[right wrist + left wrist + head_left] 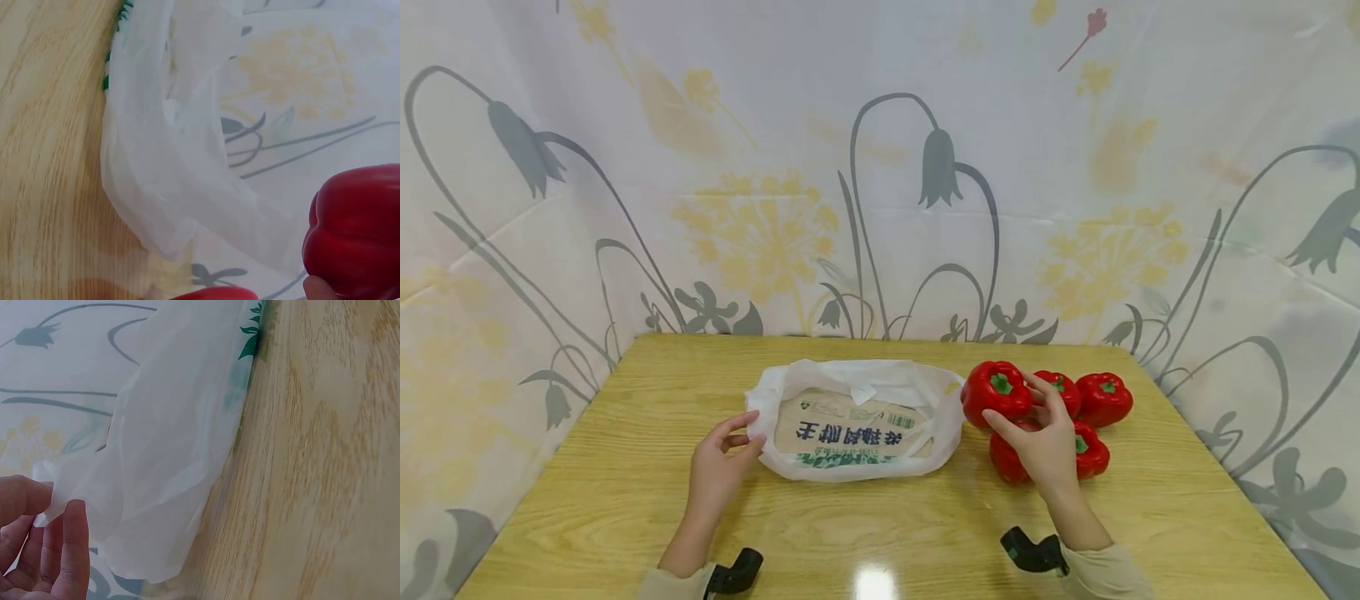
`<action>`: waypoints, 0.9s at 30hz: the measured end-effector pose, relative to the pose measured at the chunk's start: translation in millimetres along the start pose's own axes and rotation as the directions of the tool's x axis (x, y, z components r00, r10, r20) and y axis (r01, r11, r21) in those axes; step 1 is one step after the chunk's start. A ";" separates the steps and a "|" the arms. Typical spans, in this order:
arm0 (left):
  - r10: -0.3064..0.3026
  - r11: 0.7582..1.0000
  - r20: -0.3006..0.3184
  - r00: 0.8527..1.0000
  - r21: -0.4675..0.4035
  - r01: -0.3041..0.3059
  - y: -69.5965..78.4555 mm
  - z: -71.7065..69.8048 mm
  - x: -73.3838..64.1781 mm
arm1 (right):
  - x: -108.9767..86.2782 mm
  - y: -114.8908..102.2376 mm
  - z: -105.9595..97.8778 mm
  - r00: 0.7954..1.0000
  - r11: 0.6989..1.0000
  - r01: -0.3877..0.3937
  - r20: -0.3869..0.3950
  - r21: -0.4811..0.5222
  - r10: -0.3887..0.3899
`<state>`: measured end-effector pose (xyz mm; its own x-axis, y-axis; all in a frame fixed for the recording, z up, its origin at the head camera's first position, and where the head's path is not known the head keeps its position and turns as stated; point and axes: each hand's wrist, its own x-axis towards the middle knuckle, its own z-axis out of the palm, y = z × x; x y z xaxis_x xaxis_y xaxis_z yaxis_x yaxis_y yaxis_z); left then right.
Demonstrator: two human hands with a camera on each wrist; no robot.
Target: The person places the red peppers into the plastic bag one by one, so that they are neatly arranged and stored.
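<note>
Fingers (75,550) and thumb of your left hand (718,462) pinch the left edge of the white plastic bag (865,475). Your right hand (1051,446) grips one red pepper (988,398): the thumb lies along its lower front, and the fingers lie spread round its right side. The right wrist view shows only one fingertip against this pepper, so you cannot tell from there how all the fingers sit.

Locate the gripped pepper just beside the right end of the bag, with its green stem facing you in the head view. You cannot tell whether its skin touches the plastic.

Note the bag's position: it rests on the wooden table (602,475) between your hands, its mouth open and facing up. Dark characters, a barcode and green leaf shapes show within and along the near side.

Four other peppers (1103,400) are grouped on the table at the right, behind and below your right hand, which partly covers them.

Each wrist carries a black device (1033,552) at the end of a light sleeve (1108,575). Beyond the table hangs a pale cloth (880,50) printed with grey and yellow flowers.
</note>
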<state>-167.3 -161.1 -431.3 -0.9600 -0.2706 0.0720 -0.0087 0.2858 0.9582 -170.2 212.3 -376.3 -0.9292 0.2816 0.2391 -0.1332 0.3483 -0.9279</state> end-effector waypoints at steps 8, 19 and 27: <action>0.002 1.000 0.001 1.000 0.003 -0.002 -1.2 0.1 0.2 | -2.0 -3.0 9.9 0.999 1.000 0.016 0.029 -0.001 -0.016; 0.003 1.000 -0.004 1.000 0.003 -0.003 -0.1 -0.2 0.4 | -4.3 -6.9 26.1 0.996 0.999 0.028 0.088 0.047 -0.033; -0.005 1.000 -0.006 1.000 -0.004 0.005 0.3 -0.4 0.4 | -5.0 -6.8 36.9 0.992 0.998 0.033 0.122 0.056 -0.040</action>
<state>-167.6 -161.5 -430.9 -0.9583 -0.2774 0.0686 -0.0127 0.2810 0.9596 -177.3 175.5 -381.7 -0.9584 0.1560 0.2389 -0.1828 0.3072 -0.9339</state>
